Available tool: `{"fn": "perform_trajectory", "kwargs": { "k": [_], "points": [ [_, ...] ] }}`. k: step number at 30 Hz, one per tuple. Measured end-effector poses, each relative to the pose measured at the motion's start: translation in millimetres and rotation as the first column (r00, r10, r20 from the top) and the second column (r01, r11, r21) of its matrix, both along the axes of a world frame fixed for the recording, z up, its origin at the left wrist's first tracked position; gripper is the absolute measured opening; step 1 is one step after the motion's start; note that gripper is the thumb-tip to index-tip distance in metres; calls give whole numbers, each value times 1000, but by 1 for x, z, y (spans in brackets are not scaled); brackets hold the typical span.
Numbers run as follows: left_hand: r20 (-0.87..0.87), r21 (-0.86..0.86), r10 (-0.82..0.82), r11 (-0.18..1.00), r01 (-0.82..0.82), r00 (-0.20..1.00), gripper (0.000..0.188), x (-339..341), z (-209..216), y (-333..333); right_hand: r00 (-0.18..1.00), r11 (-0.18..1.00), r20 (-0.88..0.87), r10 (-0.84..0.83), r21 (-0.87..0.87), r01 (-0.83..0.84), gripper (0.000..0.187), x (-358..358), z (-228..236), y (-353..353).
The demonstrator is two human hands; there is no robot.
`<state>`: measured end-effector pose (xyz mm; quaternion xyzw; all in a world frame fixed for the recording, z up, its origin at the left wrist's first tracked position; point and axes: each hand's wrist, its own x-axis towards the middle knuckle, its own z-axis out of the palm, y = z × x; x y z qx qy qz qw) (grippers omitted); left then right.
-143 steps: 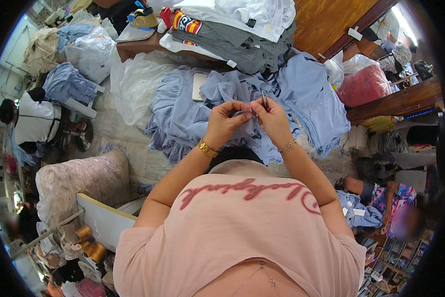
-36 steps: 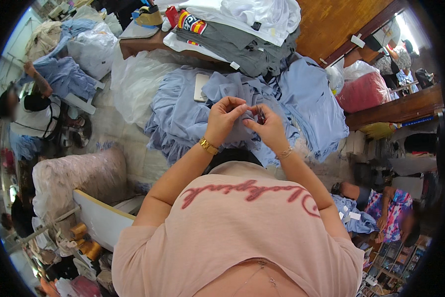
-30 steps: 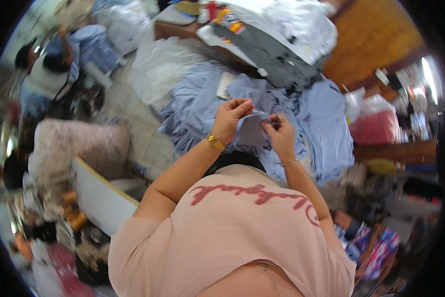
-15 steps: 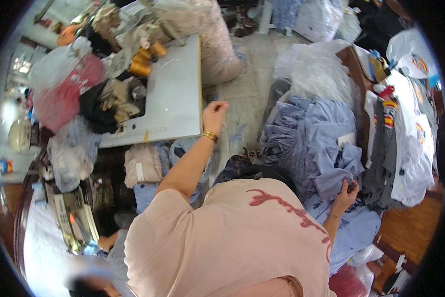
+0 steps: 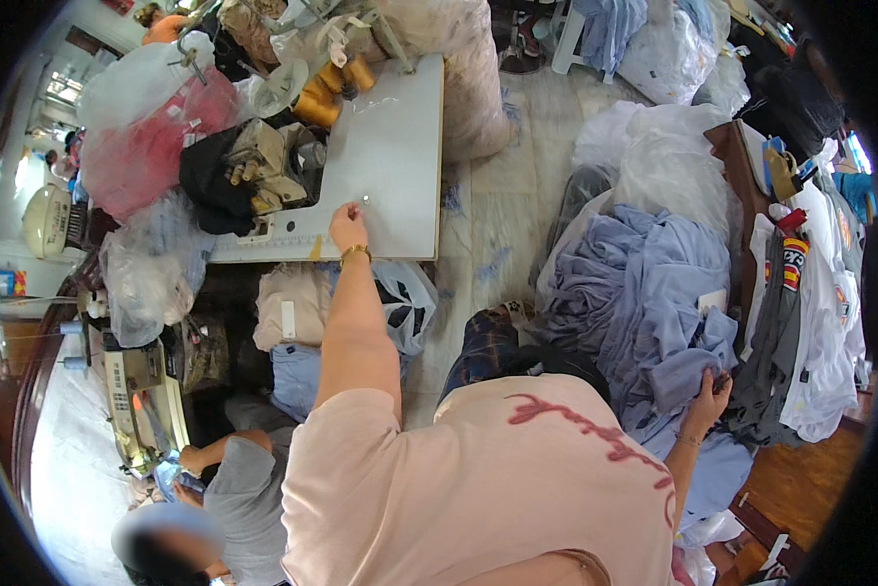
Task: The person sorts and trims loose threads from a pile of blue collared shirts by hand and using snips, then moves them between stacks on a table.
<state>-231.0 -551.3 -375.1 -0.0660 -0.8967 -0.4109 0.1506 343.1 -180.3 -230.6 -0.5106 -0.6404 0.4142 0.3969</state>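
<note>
My left hand (image 5: 348,228), a gold bracelet at its wrist, reaches over the front of the white sewing-machine table (image 5: 385,146). Its fingers are drawn together, and beside their tips is a tiny shiny speck; whether they hold anything is too small to make out. On the right, my right hand (image 5: 710,398) pinches the edge of light blue fabric (image 5: 654,293), part of a big rumpled pile. A sewing machine (image 5: 275,161) with a black cloth over part of it stands left of my left hand.
Orange thread cones (image 5: 320,98) sit at the table's back. A clear plastic bag (image 5: 664,156) lies behind the blue pile, and grey and white garments (image 5: 815,322) hang at far right. At lower left another person in a grey sleeve (image 5: 249,498) works at a second sewing machine (image 5: 136,386).
My left hand has swung left, from beyond the table's right edge to over its white top. My right hand still grips the blue fabric. The whole view has shifted slightly.
</note>
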Motion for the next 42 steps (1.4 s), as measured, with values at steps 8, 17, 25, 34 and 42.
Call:
{"fn": "perform_trajectory", "kwargs": {
  "k": [8,17,25,34,42],
  "points": [
    [84,152,64,985,-76,994,23,-15,-20,8,1000,995,-3,-3,-97,3,13,18,3,-3],
    [-157,-183,101,975,-129,982,38,-7,-18,14,995,989,-3,-95,-113,94,20,21,3,-22],
    [201,713,-966,257,652,161,22,217,132,250,994,989,-34,-103,-111,99,19,-23,57,-45],
    [231,686,-610,-451,571,-758,28,368,178,348,990,984,78,-118,141,107,23,-24,79,-60],
    [197,735,-418,-536,416,-887,22,374,210,370,977,969,169,-131,231,90,26,-16,110,-64]
  ]
}}
